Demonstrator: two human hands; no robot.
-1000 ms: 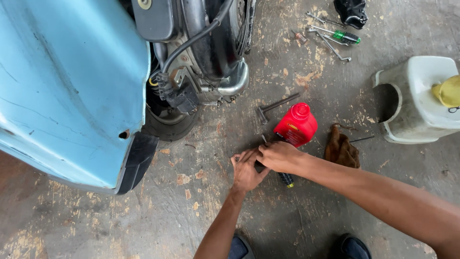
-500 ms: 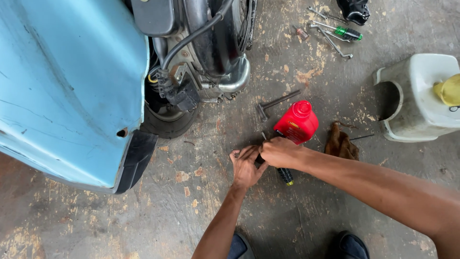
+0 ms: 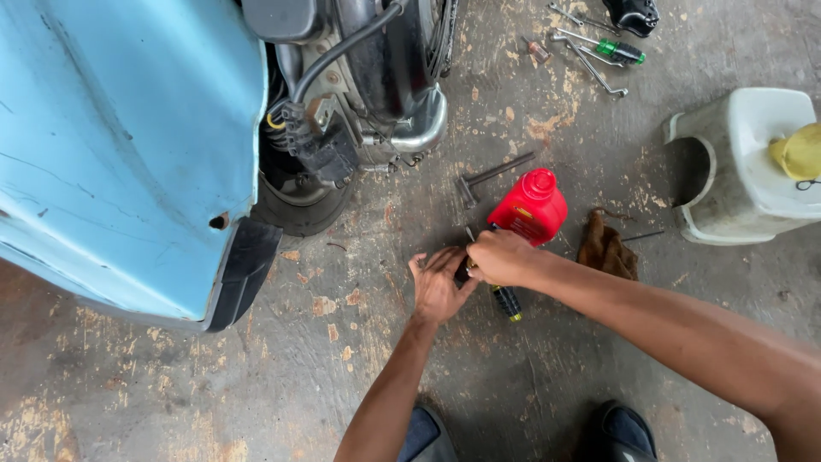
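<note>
The right hand (image 3: 500, 257) hides most of the screwdriver (image 3: 506, 301); what it pinches with the left hand (image 3: 438, 287) is too small to tell. At three o'clock, the yellow funnel (image 3: 800, 152) is cut off.

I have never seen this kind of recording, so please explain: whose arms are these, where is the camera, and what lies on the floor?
The camera sits on a person's head and looks down, so both arms are that person's own. The left hand and right hand meet over a screwdriver with a black and yellow handle; the right hand grips it, and the left hand touches its other end. Just behind stands a red bottle. On the concrete floor also lie a brown rag, a T-shaped metal wrench and a white container. On the left is a light blue scooter.
</note>
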